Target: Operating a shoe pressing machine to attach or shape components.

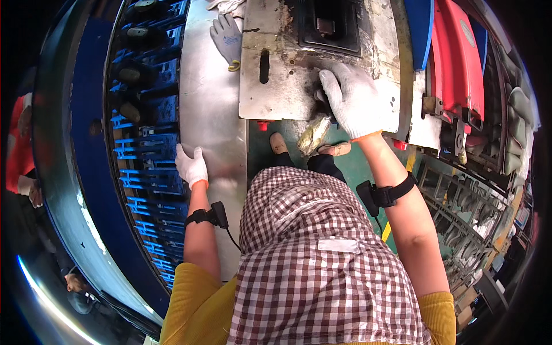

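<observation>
My right hand (pixel 352 99), in a white knit glove, lies on a worn steel plate (pixel 282 86) of a machine and closes around a small dark part (pixel 322 102) at the plate's front edge. Just under that edge hangs a crumpled yellowish wrapper (pixel 314 134). My left hand (pixel 191 165), also gloved in white, rests flat and holds nothing on a smooth metal bench top (pixel 213 109), right beside a curved blue rack (pixel 144 144). Both wrists carry black strapped devices. A checked apron covers my front.
A loose grey glove (pixel 226 37) lies on the bench top at the back. The blue rack holds several dark pieces (pixel 131 75). A dark square opening (pixel 330 26) sits in the machine. Red and blue panels (pixel 454 57) stand at the right. A person in red (pixel 20 149) stands far left.
</observation>
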The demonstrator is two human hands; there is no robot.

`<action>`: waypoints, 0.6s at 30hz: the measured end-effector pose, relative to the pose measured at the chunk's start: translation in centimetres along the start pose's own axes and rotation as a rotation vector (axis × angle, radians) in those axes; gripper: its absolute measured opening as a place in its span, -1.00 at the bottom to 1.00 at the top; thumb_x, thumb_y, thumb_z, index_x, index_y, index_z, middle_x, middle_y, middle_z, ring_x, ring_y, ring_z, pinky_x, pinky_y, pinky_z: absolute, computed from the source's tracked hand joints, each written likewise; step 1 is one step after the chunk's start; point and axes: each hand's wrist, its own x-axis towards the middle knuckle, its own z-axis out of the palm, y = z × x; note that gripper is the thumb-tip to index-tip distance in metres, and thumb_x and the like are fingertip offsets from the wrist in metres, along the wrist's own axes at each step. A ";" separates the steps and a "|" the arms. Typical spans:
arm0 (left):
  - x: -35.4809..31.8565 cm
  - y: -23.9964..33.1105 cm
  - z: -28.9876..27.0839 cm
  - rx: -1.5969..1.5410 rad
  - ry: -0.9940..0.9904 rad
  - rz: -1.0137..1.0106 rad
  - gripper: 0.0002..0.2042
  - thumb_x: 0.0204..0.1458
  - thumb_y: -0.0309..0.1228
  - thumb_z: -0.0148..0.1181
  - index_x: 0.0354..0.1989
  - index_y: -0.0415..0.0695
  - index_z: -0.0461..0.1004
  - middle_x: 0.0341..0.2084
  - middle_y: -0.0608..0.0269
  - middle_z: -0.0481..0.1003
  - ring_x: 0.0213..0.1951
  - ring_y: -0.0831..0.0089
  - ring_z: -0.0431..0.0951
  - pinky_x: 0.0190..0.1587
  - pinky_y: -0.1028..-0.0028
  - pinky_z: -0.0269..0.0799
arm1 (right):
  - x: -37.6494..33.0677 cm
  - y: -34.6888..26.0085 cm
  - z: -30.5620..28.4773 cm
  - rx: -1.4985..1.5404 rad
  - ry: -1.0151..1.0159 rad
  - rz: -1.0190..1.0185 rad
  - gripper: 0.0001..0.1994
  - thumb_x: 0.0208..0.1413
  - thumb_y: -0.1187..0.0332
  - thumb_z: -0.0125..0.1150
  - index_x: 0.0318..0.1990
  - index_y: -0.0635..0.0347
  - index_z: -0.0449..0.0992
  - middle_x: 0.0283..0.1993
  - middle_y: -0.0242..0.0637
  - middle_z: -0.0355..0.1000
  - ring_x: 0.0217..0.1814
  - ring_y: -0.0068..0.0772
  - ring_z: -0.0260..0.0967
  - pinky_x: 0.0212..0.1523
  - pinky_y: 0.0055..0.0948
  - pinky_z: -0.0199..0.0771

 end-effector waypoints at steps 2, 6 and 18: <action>0.0 0.1 0.0 -0.022 -0.002 -0.005 -0.27 0.13 -0.14 0.36 0.47 -0.04 0.25 0.32 -0.17 0.36 0.31 -0.11 0.38 0.35 0.11 0.30 | 0.0 -0.1 0.0 0.014 0.011 -0.018 -0.66 0.36 0.08 0.08 0.02 0.07 0.65 -0.07 -0.16 0.64 -0.02 0.04 0.54 0.06 -0.04 0.49; 0.0 0.1 0.0 -0.026 -0.019 -0.029 -0.27 0.14 -0.15 0.36 0.48 -0.03 0.24 0.32 -0.18 0.36 0.32 -0.11 0.38 0.37 0.13 0.30 | 0.0 -0.1 0.1 0.022 0.021 -0.009 -0.67 0.36 0.09 0.09 0.02 0.06 0.65 -0.09 -0.13 0.64 -0.03 0.04 0.55 0.06 -0.04 0.50; 1.4 -0.7 0.4 0.046 -0.082 -0.072 -0.21 0.07 -0.02 0.39 0.48 0.09 0.22 0.29 -0.10 0.38 0.28 -0.09 0.42 0.30 0.06 0.37 | 0.0 -0.4 0.0 -0.014 0.043 -0.007 -0.69 0.35 0.10 0.12 -0.02 0.07 0.66 -0.13 -0.11 0.63 -0.07 0.02 0.56 0.00 -0.07 0.52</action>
